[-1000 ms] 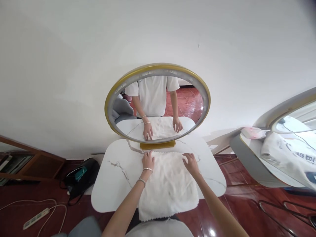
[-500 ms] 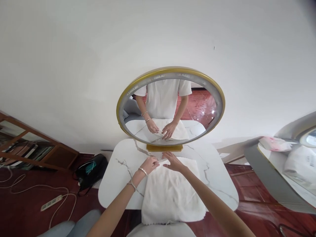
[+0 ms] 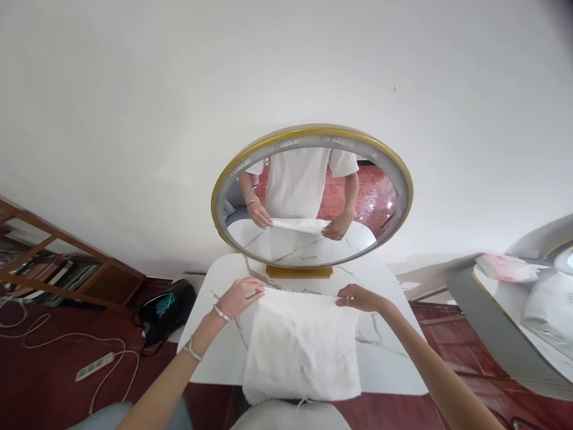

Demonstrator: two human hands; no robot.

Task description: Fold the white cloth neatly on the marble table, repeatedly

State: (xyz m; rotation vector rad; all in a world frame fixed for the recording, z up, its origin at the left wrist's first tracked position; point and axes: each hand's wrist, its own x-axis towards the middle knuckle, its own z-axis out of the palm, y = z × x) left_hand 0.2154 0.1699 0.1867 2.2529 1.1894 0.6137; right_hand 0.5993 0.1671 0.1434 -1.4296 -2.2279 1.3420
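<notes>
A white towel point(image 3: 302, 346) hangs lifted above the white marble table point(image 3: 389, 358), its lower edge drooping over the near side. My left hand point(image 3: 239, 295) pinches the towel's top left corner. At the top right corner my right hand point(image 3: 358, 297) pinches the cloth too. The top edge is stretched straight between both hands. Two bracelets sit on my left wrist. A round gold-rimmed mirror point(image 3: 312, 197) stands at the table's far edge and reflects the hands and towel.
A black bag point(image 3: 165, 310) lies on the red floor left of the table. A white power strip point(image 3: 94, 366) with cables rests further left, near a wooden shelf point(image 3: 54, 272). A second table with a pink packet point(image 3: 504, 267) stands at the right.
My hands met at the towel's far edge, took hold of it, then moved apart and lifted it off the table, so the cloth now hangs between them.
</notes>
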